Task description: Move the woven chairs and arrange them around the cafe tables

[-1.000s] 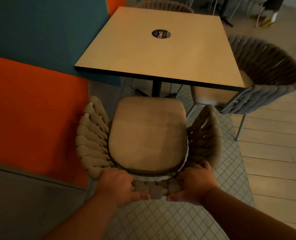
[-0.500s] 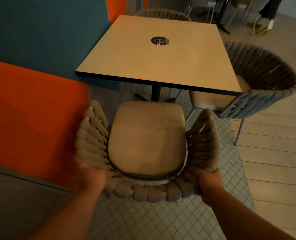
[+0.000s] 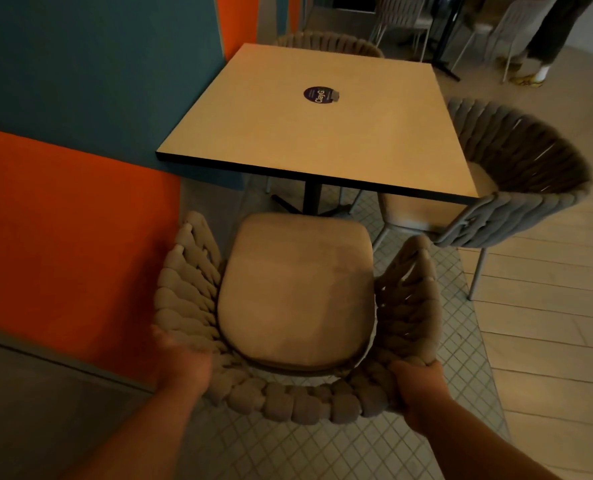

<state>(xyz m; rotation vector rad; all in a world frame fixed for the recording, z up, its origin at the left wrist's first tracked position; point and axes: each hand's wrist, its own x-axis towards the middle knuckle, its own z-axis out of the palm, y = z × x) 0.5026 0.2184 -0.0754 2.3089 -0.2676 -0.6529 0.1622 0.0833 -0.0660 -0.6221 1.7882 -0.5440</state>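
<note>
Grips the woven chair point(image 3: 298, 407) by the near curve of its braided back, one hand at each corner. With the left hand point(image 3: 184, 362), wraps the outside of the near-left braid; too blurred there to tell spread fingers from fingers held together. With the right hand point(image 3: 418, 389), clamps the near-right braid, fingers curled round the rope and hidden beneath it.

Chair upright on the tiled floor point(image 3: 288, 452), at the near side of the cafe table point(image 3: 322, 133), open front toward the table's near edge. Beige cushion point(image 3: 296, 289) on the seat, front edge just short of the tabletop's edge.

Straight ahead of the seat, under the top: the dark pedestal point(image 3: 311, 199) with its low feet. Just beside the chair's left arm: the orange panel point(image 3: 63, 237), below a teal wall point(image 3: 97, 64).

To the right, a second woven chair point(image 3: 516, 168), seat tucked under the table's near-right corner, near arm close to the held chair's right arm but apart. At the far side, only the back rim of a third woven chair point(image 3: 326, 41).

On the tabletop, a round dark sticker point(image 3: 319, 94).

Right of the tiles, plank floor point(image 3: 547, 289). Far right, a person's legs point(image 3: 547, 36) among thin metal chair frames point(image 3: 399, 26).
</note>
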